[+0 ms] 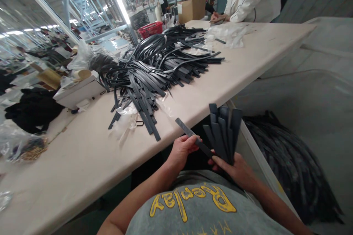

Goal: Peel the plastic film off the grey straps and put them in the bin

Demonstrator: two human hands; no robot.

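Note:
My left hand pinches one flat dark strap near its free end, just off the table's front edge. That strap slants down to my right hand, whose fingers also close round a bundle of dark straps. The bundle's flat ends fan upward. Where the straps run below my right hand is hidden. Beyond my hands, a large heap of dark straps lies in loops on the table, its cut ends pointing toward me. By the heap's near ends sits a small black rectangular buckle.
The pale table runs diagonally before me. At its left are black cloth, a white box and a plastic bag. Behind the heap are a red basket and a seated person. A bin at right holds more straps.

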